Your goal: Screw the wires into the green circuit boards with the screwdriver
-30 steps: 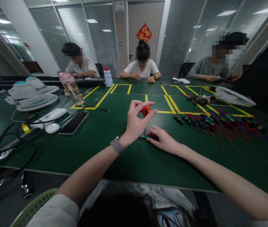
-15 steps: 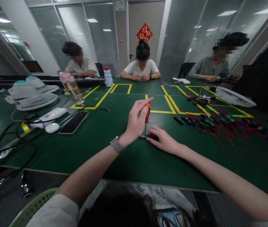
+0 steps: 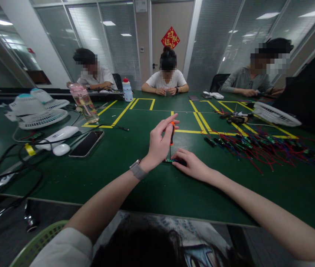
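Observation:
My left hand [image 3: 160, 139] is closed around the orange and black handle of a screwdriver [image 3: 172, 138]. The screwdriver stands upright, its thin shaft reaching down to a small green circuit board [image 3: 169, 160] on the table. My right hand [image 3: 189, 163] rests low beside the board, its fingers closed on the board's right end. Part of the board is hidden under those fingers, and the screwdriver's tip is too small to make out.
On the right lies a heap of circuit boards with red and blue wires [image 3: 252, 146]. A phone [image 3: 86, 144], a white mouse [image 3: 61, 150], cables, a pink-lidged bottle [image 3: 83, 104] and white fans [image 3: 39, 113] stand left. Three people sit across the green table [image 3: 135, 193].
My left hand and the screwdriver handle have shifted slightly left, and the fingers have turned a little around it. My right hand and the board stay in place.

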Tool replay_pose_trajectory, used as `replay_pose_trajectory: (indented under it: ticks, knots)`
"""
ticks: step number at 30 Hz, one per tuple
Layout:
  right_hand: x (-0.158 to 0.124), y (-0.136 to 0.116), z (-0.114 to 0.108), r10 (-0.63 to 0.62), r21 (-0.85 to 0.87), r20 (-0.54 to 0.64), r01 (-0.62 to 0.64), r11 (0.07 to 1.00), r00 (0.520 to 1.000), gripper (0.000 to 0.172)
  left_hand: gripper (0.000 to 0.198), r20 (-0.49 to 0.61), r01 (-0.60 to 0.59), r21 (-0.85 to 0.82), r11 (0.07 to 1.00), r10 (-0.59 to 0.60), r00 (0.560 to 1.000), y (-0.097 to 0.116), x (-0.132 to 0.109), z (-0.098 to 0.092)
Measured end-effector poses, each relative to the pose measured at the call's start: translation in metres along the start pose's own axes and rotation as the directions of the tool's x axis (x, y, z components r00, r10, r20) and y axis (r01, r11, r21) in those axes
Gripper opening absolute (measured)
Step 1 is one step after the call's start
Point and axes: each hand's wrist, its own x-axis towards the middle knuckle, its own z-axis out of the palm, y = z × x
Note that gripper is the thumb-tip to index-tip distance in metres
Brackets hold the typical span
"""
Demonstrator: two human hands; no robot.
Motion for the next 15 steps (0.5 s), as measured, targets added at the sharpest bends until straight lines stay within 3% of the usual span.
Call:
replay_pose_trajectory:
  ticks: [6, 12, 15]
  knots:
    - [-0.0001, 0.0003, 0.0005, -0.001, -0.003, -0.006, 0.001, 1.0, 1.0, 0.006, 0.019, -0.102, -0.041, 0.204, 0.978, 0.063, 0.993, -0.0004, 0.001, -0.0005]
    - [-0.0002, 0.0015, 0.0, -0.004, 0.007, -0.001, 0.004, 1.0, 1.0, 0.007, 0.034, 0.019, 0.073, -0.027, 0.997, -0.072, 0.997, -0.0018, 0.0007, 0.0005]
    - [-0.0003, 0.0018, 0.0001, -0.001, 0.004, -0.002, 0.001, 1.0, 1.0, 0.006, 0.03, -0.002, 0.066, 0.005, 0.998, -0.066, 0.998, -0.002, 0.0001, 0.0007]
